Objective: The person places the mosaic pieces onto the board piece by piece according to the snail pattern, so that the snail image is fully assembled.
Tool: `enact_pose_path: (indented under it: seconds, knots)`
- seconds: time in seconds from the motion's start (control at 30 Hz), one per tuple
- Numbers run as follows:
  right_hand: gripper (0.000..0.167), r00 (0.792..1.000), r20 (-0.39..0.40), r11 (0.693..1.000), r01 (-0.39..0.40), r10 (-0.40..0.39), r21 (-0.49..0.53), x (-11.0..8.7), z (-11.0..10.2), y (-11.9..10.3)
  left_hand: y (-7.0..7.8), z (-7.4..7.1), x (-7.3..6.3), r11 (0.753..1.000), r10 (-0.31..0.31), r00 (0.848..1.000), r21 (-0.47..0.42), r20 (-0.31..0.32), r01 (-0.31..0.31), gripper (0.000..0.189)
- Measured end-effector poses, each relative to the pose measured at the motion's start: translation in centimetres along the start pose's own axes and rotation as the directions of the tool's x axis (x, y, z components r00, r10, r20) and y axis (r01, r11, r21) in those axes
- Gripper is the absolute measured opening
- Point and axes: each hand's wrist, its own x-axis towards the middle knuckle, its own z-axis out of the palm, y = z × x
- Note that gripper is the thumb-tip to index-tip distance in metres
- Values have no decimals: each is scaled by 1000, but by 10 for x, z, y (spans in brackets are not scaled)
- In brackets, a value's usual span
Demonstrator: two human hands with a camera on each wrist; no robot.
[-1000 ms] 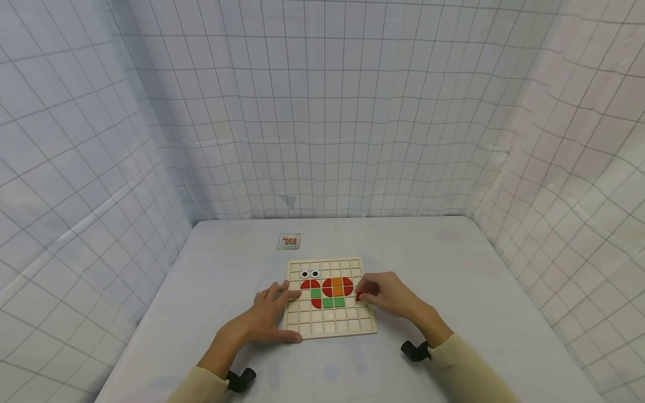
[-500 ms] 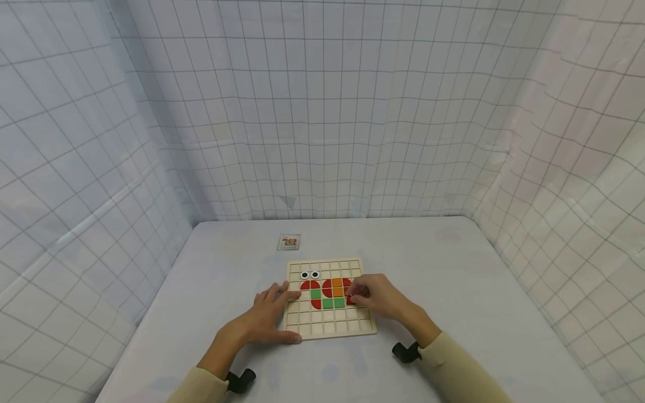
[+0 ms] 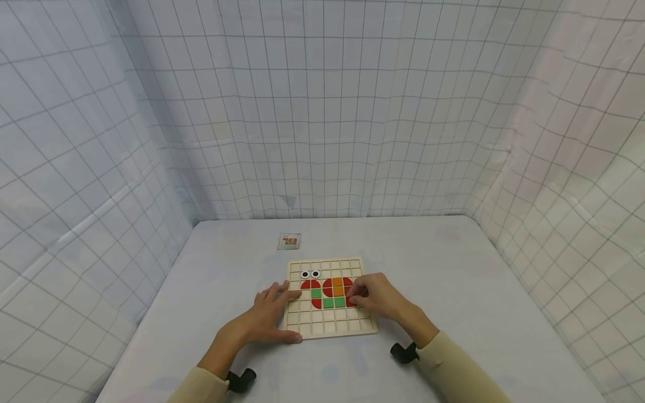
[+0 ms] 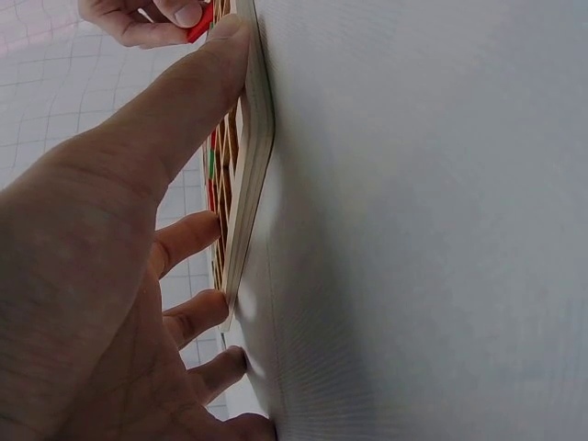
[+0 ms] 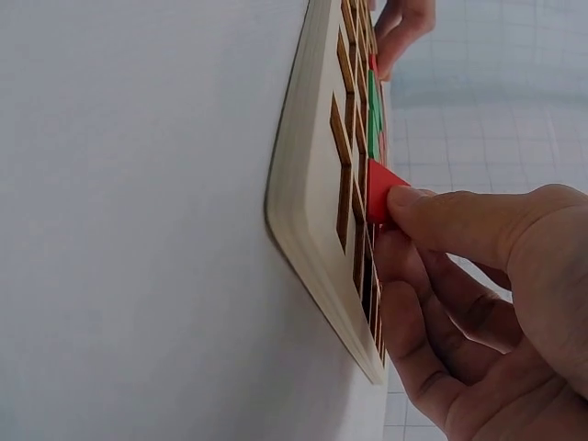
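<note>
A wooden grid board [image 3: 328, 327] lies on the table with coloured tiles in its cells. Across its left edge rests my left hand [image 3: 264, 322], fingers spread on the board and its side, with the thumb at the near left corner. My right hand [image 3: 382, 296] is over the board's right side and pinches a red tile [image 5: 383, 190] between thumb and fingers. That tile sits at the right end of the green tiles [image 3: 328, 303], tilted in the right wrist view. Orange tiles [image 3: 337, 287], other red tiles [image 3: 316, 304] and two eye tiles [image 3: 310, 274] fill nearby cells.
A small picture card [image 3: 289, 241] lies behind the board, showing a coloured figure on a grid. White table surface [image 3: 423, 252] surrounds the board. Grid-patterned sheets [image 3: 322, 140] hang at the back and both sides.
My right hand has moved left from the board's right edge, bringing the red tile to the cell beside the green tiles. In the last half second it barely moves. The left hand stays put.
</note>
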Motion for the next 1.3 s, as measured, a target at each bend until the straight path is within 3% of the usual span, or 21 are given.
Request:
enact_pose_path:
  seconds: [0.67,0.87,1.13,1.3]
  knots:
    - [11,999,4,999,-33,33,-26,-1,4,-1,-3,3,2,1000,8,1000,10,3,-8,111]
    - [6,1000,-1,1000,2,-2,-31,-3,2,0,-3,1,3,1000,7,1000,15,3,-7,111]
    - [5,995,-90,997,30,-36,-68,-13,-6,5,-3,0,6,1000,14,1000,9,5,-14,111]
    - [15,980,-194,986,15,-47,-164,-24,-18,11,-4,-2,7,999,18,999,51,-44,-16,107]
